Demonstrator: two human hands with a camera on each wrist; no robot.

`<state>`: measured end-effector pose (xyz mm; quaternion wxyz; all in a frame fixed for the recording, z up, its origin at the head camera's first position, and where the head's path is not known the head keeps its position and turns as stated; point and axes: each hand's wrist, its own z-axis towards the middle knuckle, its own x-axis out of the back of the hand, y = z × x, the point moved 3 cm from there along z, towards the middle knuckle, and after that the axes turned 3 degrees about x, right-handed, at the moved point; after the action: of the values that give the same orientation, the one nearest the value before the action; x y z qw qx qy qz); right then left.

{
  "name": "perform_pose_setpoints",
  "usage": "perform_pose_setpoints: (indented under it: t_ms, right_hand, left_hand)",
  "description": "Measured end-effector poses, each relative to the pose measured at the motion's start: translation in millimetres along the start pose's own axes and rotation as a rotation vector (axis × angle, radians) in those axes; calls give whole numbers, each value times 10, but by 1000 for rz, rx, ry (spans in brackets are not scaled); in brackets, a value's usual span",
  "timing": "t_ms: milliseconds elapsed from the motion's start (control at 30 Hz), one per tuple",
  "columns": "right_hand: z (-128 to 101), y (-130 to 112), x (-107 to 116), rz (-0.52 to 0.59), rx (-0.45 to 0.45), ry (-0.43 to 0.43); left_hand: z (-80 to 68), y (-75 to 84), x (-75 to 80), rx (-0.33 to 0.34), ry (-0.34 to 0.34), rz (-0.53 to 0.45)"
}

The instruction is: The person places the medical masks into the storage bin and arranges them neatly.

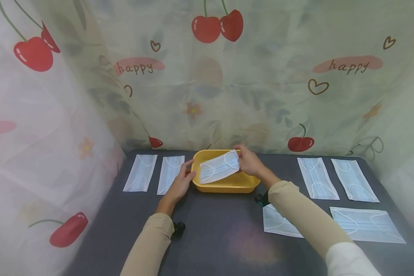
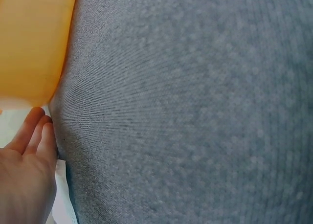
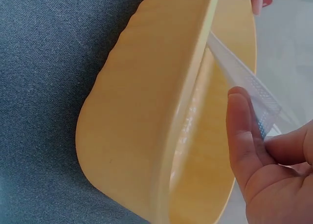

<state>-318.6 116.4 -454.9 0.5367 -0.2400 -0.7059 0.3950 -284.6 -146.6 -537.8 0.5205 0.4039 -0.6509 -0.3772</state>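
While my right hand [image 1: 250, 161] is pinching the mask [image 1: 219, 166] over the tray [image 1: 227, 187], my left hand [image 1: 181, 183], fingers relaxed, is touching its other end.

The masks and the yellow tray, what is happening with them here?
A person holds one face mask over the yellow tray, the right hand pinching one end and the left hand at the other. Six more masks lie flat on the grey table: two on the left, four on the right.
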Motion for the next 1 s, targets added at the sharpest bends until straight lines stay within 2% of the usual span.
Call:
perform_pose_setpoints:
  t_ms: [200, 633, 1000]
  right_hand:
    - [-4, 6, -26, -150, -8, -53]
    - [-21, -3, -46, -358, 20, -102]
    - [-39, 2, -59, -347, 39, -123]
  left_hand:
    - [0, 9, -3, 9, -1, -8]
    - [1, 18, -5, 16, 12, 7]
    - [-9, 16, -10, 22, 18, 8]
